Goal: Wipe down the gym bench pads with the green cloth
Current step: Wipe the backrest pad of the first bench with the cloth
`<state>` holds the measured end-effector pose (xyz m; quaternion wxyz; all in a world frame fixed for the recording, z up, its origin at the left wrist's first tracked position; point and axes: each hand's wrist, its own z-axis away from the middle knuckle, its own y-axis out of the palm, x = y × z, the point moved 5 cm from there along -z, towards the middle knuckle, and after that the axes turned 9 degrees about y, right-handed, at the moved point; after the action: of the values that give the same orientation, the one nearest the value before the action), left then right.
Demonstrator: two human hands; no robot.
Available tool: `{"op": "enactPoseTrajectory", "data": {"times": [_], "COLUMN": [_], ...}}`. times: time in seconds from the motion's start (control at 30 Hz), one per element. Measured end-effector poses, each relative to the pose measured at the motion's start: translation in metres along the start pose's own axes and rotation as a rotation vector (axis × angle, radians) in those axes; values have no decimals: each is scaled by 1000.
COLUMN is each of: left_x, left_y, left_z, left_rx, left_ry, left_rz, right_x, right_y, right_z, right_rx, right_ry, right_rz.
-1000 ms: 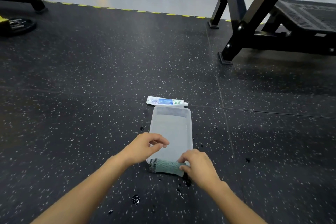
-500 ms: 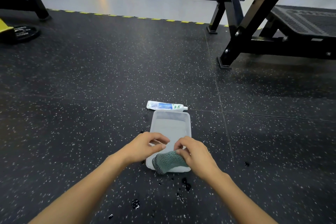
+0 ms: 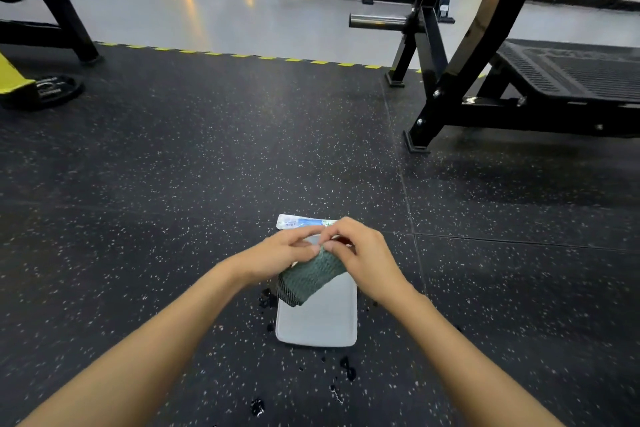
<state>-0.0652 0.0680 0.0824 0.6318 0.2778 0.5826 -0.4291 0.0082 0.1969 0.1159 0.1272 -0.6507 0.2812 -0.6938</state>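
Note:
The green cloth (image 3: 306,278) hangs rolled up above a white plastic tray (image 3: 322,319) on the speckled black floor. My left hand (image 3: 277,255) and my right hand (image 3: 360,253) both pinch the cloth's upper edge, fingertips close together. The cloth's lower end dangles over the tray's left side. The black gym bench pad (image 3: 575,74) lies at the far right on its black frame (image 3: 446,87), well away from both hands.
A white and blue tube (image 3: 298,221) lies on the floor just beyond the tray, partly hidden by my hands. Dark water drops (image 3: 348,367) dot the floor around the tray. A weight plate (image 3: 52,90) and machine legs stand far left.
The cloth was lifted out of the tray's near end and now hangs from both hands above it. My left hand moved from the tray rim to the cloth.

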Motion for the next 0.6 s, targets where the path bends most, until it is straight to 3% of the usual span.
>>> {"op": "enactPoseTrajectory", "data": {"times": [0.13,0.27,0.43,0.6], "left_x": [-54,-118,-218,-327], "left_y": [-10,-24,-41,-59], "left_z": [4,17,43,74], "left_rx": [-29,-48,-193,-206], "left_ry": [51,89,190,259], "left_rz": [74,4,-99,-109], "right_x": [44,100,180,259], "right_y": [-31,-66,-119,-175], "right_z": [-1,5,9,13], "right_rx": [-46,-50,-55,-8], "right_ry": [-25,5,65,159], "right_rz": [-78,-98,-151,-241]}}
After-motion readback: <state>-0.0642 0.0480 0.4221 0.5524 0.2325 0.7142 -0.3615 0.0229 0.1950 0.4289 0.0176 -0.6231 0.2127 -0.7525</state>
